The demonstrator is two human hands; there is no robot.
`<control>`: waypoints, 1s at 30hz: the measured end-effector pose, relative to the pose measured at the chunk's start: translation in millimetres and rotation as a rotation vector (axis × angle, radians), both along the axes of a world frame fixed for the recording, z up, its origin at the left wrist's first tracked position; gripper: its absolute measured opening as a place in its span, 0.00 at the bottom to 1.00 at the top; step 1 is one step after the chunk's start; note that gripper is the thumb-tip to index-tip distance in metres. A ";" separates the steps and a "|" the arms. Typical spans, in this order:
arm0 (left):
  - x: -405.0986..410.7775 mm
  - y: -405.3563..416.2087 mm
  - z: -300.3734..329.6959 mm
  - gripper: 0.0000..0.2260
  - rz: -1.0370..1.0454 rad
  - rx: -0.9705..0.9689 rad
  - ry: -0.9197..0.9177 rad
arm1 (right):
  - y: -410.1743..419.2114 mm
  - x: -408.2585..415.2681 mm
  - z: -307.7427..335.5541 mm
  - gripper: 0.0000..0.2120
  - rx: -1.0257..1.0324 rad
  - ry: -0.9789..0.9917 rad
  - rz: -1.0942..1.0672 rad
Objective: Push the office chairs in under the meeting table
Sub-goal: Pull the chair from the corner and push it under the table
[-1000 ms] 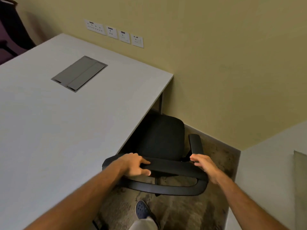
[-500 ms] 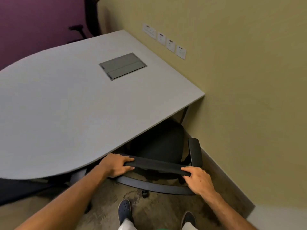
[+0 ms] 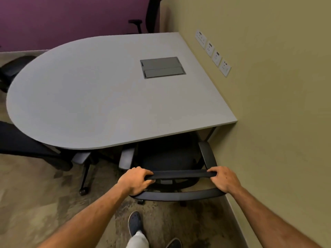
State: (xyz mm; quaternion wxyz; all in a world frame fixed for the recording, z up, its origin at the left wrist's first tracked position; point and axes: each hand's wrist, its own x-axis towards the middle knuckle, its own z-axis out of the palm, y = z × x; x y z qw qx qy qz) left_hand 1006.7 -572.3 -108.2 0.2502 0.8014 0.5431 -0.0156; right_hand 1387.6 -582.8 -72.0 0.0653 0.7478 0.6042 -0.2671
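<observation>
Beside the yellow wall, the chair [image 3: 168, 156] has rolled farther under the table [image 3: 107, 97], seat front now hidden, both the left hand [image 3: 136, 181] and right hand [image 3: 223, 179] still gripping its backrest.

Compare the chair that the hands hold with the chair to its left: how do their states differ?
The held chair has both hands, left hand and right hand, on its backrest; the left chair is untouched. The held chair faces the table's straight edge; the left chair sits at its curve. Both are black, seats partly under the table.
</observation>
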 end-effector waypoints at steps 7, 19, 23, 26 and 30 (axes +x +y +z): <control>18.3 30.8 -2.3 0.25 0.075 0.055 -0.026 | 64.0 17.0 -0.9 0.21 0.040 0.012 0.076; 21.9 124.4 -2.6 0.22 0.150 0.096 -0.013 | 197.8 22.2 -17.0 0.16 0.109 0.072 0.153; 14.3 165.5 -2.5 0.21 0.178 0.105 -0.016 | 242.1 16.0 -22.0 0.15 0.126 0.105 0.136; 8.1 176.1 -5.1 0.22 0.177 0.086 -0.019 | 253.4 12.3 -28.4 0.17 0.118 0.114 0.149; 8.4 178.4 -3.2 0.24 0.215 0.050 -0.015 | 259.1 16.3 -34.1 0.22 0.103 0.113 0.142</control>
